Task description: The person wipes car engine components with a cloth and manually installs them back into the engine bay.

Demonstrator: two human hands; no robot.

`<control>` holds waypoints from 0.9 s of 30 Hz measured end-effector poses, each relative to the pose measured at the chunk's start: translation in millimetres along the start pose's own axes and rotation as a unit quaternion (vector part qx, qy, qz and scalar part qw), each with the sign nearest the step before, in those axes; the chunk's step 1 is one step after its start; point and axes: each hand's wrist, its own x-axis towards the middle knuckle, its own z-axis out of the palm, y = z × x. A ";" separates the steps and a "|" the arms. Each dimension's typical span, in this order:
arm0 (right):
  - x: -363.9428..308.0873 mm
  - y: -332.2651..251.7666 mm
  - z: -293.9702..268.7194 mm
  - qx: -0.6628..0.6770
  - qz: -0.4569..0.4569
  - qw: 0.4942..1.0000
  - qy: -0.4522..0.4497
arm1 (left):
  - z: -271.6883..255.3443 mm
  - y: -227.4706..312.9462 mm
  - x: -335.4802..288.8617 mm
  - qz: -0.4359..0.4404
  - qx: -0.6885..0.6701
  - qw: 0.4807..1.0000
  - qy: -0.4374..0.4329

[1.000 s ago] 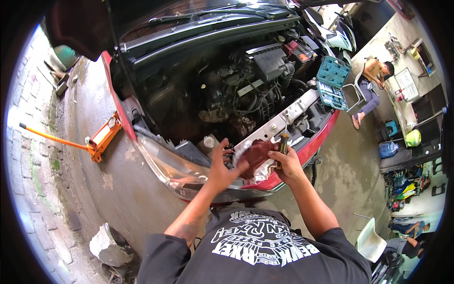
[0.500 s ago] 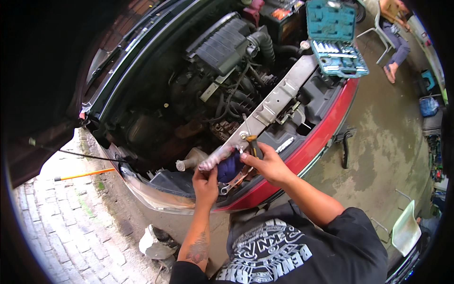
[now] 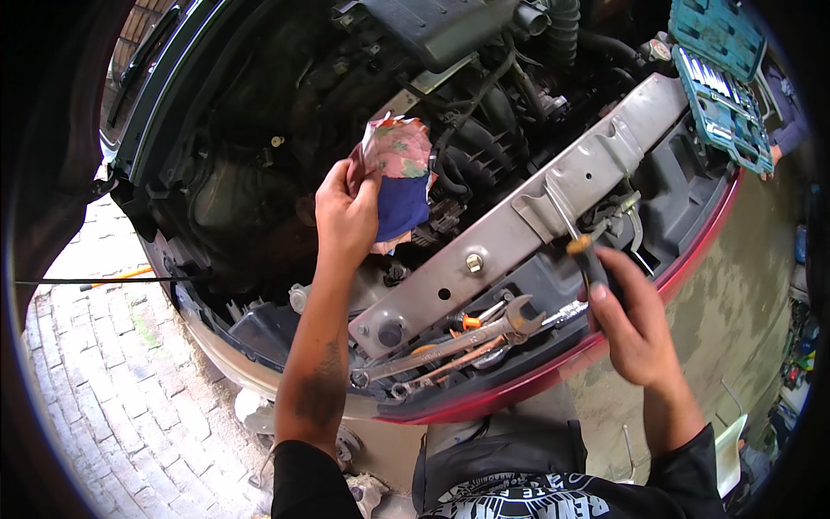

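Observation:
My left hand [image 3: 347,214] is raised over the engine bay, its fingers closed on a patchwork rag [image 3: 403,204] of pink floral and dark blue cloth. The rag hangs open above the silver metal crossbar [image 3: 494,246] and hides part of the engine. To the right, my right hand [image 3: 638,327] is wrapped round a screwdriver [image 3: 579,247] with a dark and yellow handle. Its thin shaft points up and left across the crossbar; whether the tip touches it I cannot tell. Between my hands, an open-ended wrench [image 3: 458,344] lies with other hand tools in the front tray.
A teal socket set case [image 3: 718,104] stands open at the crossbar's right end. The red bumper [image 3: 519,394] curves in front of me. A black air filter box [image 3: 424,35] sits at the back of the bay. Behind the case, a person's arm [image 3: 782,130] shows.
My hands have moved apart: the left up with the rag, the right out to the right with the screwdriver. The wrenches the rag partly covered now show. The view has shifted closer.

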 end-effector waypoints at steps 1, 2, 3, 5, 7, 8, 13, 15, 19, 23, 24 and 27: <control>16.3 -8.2 5.0 -0.049 -0.061 0.997 0.002 | 1.1 -3.2 14.1 0.013 -0.028 0.999 -0.005; 31.8 -19.3 10.8 -0.083 -0.081 0.993 -0.002 | 1.8 -5.2 30.8 0.027 -0.056 0.998 -0.008; 49.8 -31.5 20.6 -0.120 -0.110 0.987 -0.008 | 1.9 -5.8 49.0 0.042 -0.082 0.996 -0.011; 88.9 -56.1 47.2 -0.190 -0.150 0.970 -0.014 | 1.5 -7.6 86.9 0.059 0.024 0.998 0.019; 138.7 -56.2 79.2 -0.247 -0.229 0.941 -0.003 | 1.7 -6.0 124.3 0.074 0.126 0.988 0.049; 157.0 -59.5 97.3 -0.271 -0.221 0.937 0.008 | 1.1 -22.9 140.0 0.078 0.124 0.987 0.071; 241.8 -42.9 151.0 -0.337 -0.227 0.912 0.059 | 6.7 -7.3 140.3 0.091 0.171 0.978 0.072; 259.4 -38.5 162.8 -0.343 -0.233 0.906 0.081 | 1.0 -6.7 137.5 0.096 0.163 0.980 0.059; 287.7 -36.6 173.3 -0.389 -0.260 0.879 0.097 | -11.1 0.8 146.7 0.160 0.286 0.945 0.004; 294.4 -41.8 186.2 -0.483 -0.196 0.851 0.061 | -16.5 0.6 147.1 0.142 0.341 0.928 -0.046; 294.5 -40.8 184.3 -0.484 -0.184 0.854 0.055 | -15.6 -9.7 142.1 0.173 0.307 0.934 -0.057; 298.9 -49.7 175.2 -0.308 -0.148 0.935 0.098 | -14.1 -13.6 116.9 0.214 0.251 0.943 -0.050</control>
